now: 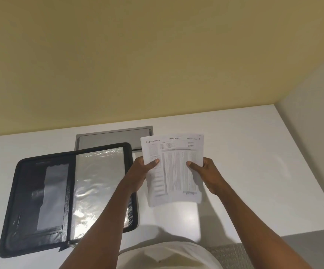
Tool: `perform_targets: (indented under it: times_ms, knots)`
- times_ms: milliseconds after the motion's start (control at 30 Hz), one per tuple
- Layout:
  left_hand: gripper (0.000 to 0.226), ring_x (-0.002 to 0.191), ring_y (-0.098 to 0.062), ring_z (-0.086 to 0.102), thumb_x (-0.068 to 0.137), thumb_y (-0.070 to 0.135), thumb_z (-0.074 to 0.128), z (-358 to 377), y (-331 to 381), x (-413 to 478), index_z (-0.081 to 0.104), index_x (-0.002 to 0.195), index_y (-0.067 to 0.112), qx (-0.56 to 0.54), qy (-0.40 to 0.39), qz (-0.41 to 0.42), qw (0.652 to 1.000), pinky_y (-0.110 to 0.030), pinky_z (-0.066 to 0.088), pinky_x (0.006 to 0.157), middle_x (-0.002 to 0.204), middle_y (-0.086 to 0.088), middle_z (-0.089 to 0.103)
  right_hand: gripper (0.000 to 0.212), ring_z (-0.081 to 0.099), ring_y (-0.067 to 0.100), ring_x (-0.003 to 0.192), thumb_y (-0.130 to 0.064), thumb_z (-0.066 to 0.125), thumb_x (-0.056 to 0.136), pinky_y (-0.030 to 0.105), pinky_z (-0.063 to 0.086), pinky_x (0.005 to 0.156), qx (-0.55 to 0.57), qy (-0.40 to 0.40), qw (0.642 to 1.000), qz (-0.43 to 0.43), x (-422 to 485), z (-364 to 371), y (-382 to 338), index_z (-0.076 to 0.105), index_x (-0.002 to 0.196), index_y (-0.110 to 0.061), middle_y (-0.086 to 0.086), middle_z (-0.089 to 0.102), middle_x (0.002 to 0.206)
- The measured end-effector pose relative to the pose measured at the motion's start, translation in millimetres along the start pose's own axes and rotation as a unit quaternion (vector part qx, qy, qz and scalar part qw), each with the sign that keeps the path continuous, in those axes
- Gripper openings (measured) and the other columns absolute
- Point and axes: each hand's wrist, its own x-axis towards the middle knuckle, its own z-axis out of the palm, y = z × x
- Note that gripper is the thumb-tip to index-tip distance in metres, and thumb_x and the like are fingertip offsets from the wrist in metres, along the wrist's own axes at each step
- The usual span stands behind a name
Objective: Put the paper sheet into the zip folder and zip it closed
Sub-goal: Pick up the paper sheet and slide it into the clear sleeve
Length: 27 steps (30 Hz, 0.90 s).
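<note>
Both hands hold the paper sheet [173,167] up off the white desk [254,171], printed side twd the camera, top edge away from the person. Left hand [140,173] grips the sheet's left edge, thumb on the front, other fingers behind the paper & hidden. Right hand [207,173] grips the right edge the same way, thumb pressed on the front, rest of the fingers behind. Sheet is a printed form w/ rows of small marks, slightly curled at the bottom. Zip folder [68,199] lies open flat on the desk to the left of the sheet, black border, dark pocket on its left half, shiny clear sleeve on its right half; left forearm crosses over its right edge. A grey flat panel [114,138] sits set into the desk behind the folder, partly covered by folder & sheet.
</note>
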Motion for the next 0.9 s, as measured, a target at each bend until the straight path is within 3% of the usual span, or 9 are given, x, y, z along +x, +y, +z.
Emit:
perform_targets:
  times_ms: [100,233,367,533,900]
  knots:
    - [0.029,0.119,-0.027,0.069,0.100,0.017,0.066,5.9,4.3,0.3,0.067,0.129,0.018,0.034,0.031,0.031,0.998,-0.052,0.050,0.107,0.126,-0.006,0.074,0.023,0.073,0.030,0.106,-0.016,0.069,0.096,0.039,0.060,0.087,0.011,0.062,0.998,-0.030,-5.5,6.3,-2.0,0.074,0.117,-0.009,0.008,0.078,0.113]
    - [0.022,0.109,-0.026,0.072,0.099,0.013,0.067,12.4,5.8,-2.3,0.073,0.117,0.025,0.047,0.058,0.056,0.996,-0.046,0.057,0.098,0.116,-0.007,0.077,0.020,0.073,0.030,0.104,-0.017,0.070,0.095,0.043,0.060,0.090,0.022,0.094,0.995,-0.038,-9.8,11.0,5.4,0.075,0.113,-0.009,0.010,0.078,0.110]
    - [0.024,0.111,-0.028,0.071,0.099,0.011,0.067,15.7,-0.8,-5.6,0.071,0.121,0.020,0.044,0.069,0.056,0.995,-0.045,0.058,0.097,0.116,-0.008,0.077,0.019,0.073,0.032,0.105,-0.016,0.070,0.095,0.044,0.060,0.090,0.025,0.097,0.994,-0.038,-14.2,12.4,9.7,0.075,0.112,-0.010,0.010,0.078,0.110]
    - [0.028,0.113,-0.027,0.070,0.098,0.009,0.068,22.4,-7.5,-8.1,0.073,0.115,0.031,0.036,0.075,0.053,0.995,-0.045,0.059,0.096,0.117,-0.008,0.076,0.023,0.073,0.029,0.104,-0.010,0.076,0.090,0.049,0.059,0.092,0.023,0.099,0.994,-0.029,-17.0,16.5,15.8,0.074,0.112,-0.015,0.008,0.078,0.108]
    - [0.025,0.112,-0.027,0.072,0.096,0.010,0.072,17.0,-27.1,-14.4,0.072,0.120,0.019,0.043,0.110,0.031,0.992,-0.053,0.057,0.100,0.117,-0.006,0.077,0.019,0.075,0.028,0.100,-0.011,0.077,0.089,0.051,0.059,0.092,0.012,0.109,0.994,-0.021,-20.6,17.7,23.6,0.077,0.108,-0.011,0.008,0.079,0.105]
